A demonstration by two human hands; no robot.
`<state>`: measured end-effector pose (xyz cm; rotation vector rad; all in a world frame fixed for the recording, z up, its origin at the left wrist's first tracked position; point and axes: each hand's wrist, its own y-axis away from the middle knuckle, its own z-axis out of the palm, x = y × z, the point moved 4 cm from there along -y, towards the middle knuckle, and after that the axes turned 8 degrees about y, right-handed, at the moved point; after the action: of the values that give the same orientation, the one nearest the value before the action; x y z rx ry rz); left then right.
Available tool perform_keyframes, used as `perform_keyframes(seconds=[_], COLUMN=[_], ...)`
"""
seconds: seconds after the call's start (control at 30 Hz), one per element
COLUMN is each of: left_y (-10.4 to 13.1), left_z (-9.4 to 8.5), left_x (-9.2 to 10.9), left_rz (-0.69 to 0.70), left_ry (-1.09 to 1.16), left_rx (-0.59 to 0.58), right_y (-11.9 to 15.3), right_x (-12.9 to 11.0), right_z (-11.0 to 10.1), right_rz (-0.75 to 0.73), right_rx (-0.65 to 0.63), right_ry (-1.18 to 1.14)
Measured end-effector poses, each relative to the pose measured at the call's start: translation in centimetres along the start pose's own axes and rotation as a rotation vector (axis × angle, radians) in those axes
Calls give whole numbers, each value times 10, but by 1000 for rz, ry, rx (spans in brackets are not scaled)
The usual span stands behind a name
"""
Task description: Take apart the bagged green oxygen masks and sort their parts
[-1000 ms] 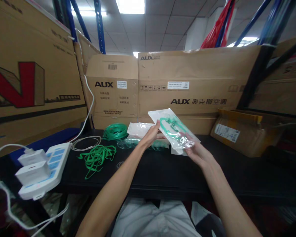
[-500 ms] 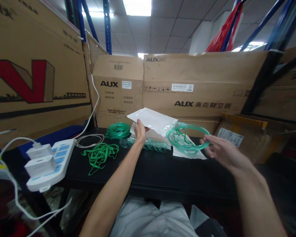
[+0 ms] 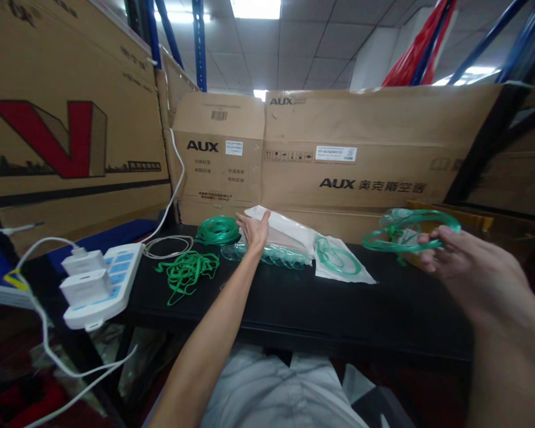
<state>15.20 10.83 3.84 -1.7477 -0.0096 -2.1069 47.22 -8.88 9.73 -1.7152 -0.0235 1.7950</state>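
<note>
My right hand [image 3: 468, 267] is closed on a coil of clear green tubing [image 3: 410, 235], held up over the right part of the black table. A clear piece hangs within the coil; its kind is hard to make out. My left hand [image 3: 255, 232] is open, fingers spread, at the left end of a white pouch [image 3: 285, 224]. That pouch lies on a stack with clear green plastic pieces [image 3: 285, 259] along its front. To the right, a flat white pouch [image 3: 344, 261] with green tubing inside lies on the table.
On the table's left are a green tubing coil [image 3: 217, 230], tangled green straps [image 3: 187, 274] and a pale looped cord [image 3: 167, 245]. A white power strip [image 3: 109, 291] with plugged-in chargers stands at the left edge. Cardboard [image 3: 374, 137] walls the back.
My right hand has moved right and toward me, carrying the tubing coil off the flat pouch. The raised white pouch has come down onto the stack, and my left hand's fingers have spread.
</note>
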Motion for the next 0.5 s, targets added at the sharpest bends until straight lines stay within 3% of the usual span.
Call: perform_keyframes(seconds=[0.07,0.1,0.13,0.2,0.27,0.33,0.4,0.5], left_y=[7,10,13,19,23,24,20,9], left_z=[-9,-10,-7,7,25,42,57,70], left_x=[13,19,23,22,11,-1,-11,-20], left_rz=[156,255,346,454,438,379,293,168], left_ry=[-145,-256,-377,-581,-671,-724,-791,-881], left_rx=[143,156,89,-188,-472,-604,-653,-611], right_y=[2,3,4,5,6,5,4,4], right_x=[-3,-4,-5,-6,-5,-4,-4,-4], right_z=[3,4,5,6,6,5,5,6], right_rz=[-12,-19,-25,-36,-43,-55,-70,-76], right_rx=[-2,-1,-4,-11,-11,-16,-35,-66], right_ry=[4,6,5,-9,-16,-16,-17,-11])
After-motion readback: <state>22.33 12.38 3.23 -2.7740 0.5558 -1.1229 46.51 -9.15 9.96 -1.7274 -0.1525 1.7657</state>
